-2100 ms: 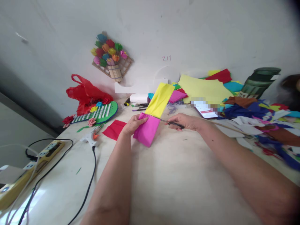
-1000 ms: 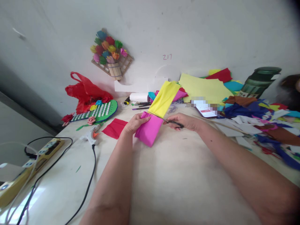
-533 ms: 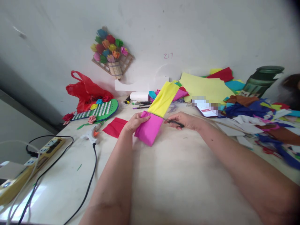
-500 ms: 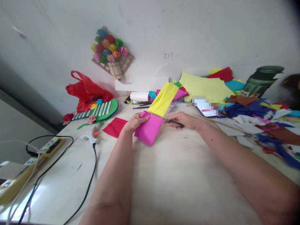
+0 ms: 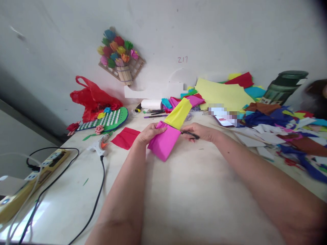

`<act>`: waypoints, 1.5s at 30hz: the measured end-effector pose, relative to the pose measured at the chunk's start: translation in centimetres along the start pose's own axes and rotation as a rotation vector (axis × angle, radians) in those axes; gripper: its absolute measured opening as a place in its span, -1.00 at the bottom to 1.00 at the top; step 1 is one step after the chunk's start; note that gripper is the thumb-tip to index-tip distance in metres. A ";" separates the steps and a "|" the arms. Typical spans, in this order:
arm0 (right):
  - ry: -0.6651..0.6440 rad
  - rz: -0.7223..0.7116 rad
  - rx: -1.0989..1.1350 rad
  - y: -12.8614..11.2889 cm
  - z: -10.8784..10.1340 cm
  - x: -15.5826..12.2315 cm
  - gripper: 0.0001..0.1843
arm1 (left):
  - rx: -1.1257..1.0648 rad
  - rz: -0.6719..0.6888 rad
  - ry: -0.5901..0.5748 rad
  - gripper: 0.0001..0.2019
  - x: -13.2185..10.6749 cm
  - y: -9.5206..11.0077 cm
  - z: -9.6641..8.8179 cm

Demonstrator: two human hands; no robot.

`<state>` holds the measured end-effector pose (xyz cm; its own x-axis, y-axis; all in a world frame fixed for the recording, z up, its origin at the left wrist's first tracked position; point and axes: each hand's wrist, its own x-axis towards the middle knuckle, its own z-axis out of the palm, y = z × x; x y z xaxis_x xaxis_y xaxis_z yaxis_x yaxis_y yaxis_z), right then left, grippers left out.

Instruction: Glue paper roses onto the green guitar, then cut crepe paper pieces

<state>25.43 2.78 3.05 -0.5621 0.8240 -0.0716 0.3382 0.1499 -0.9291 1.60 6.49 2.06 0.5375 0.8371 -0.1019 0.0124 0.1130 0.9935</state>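
Observation:
My left hand [image 5: 148,132] pinches the left edge of a folded stack of crepe paper, pink [image 5: 164,143] in front and yellow [image 5: 178,114] behind, held above the table. My right hand [image 5: 201,132] is closed on the black handles of a pair of scissors [image 5: 187,133]. The blades reach into the paper where the pink meets the yellow. The yellow part leans away toward the wall.
A red paper square [image 5: 125,137], a glue gun [image 5: 100,146] with a black cord [image 5: 95,204] and a yellow power strip [image 5: 33,177] lie at the left. A phone [image 5: 224,117] and heaps of coloured paper [image 5: 281,129] fill the right. A red bag [image 5: 93,100] sits by the wall.
The yellow part has tipped down and back and now shows shorter. The scissors have moved left, further into the paper. The left hand keeps its grip.

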 end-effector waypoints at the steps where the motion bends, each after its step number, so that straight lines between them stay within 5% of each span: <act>1: 0.003 -0.001 0.006 0.1 0.0 0.1 -0.56 | -0.002 0.003 0.001 -0.65 0.0 0.0 0.1; 45: 0.078 -0.025 0.083 0.8 1.4 0.7 -0.64 | -0.058 -0.019 -0.054 -0.62 0.1 -0.5 -0.4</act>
<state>24.20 2.71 1.72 -0.5079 0.8611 -0.0225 0.2597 0.1281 -0.9572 1.29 6.79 1.51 0.5822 0.8046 -0.1167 -0.0252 0.1612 0.9866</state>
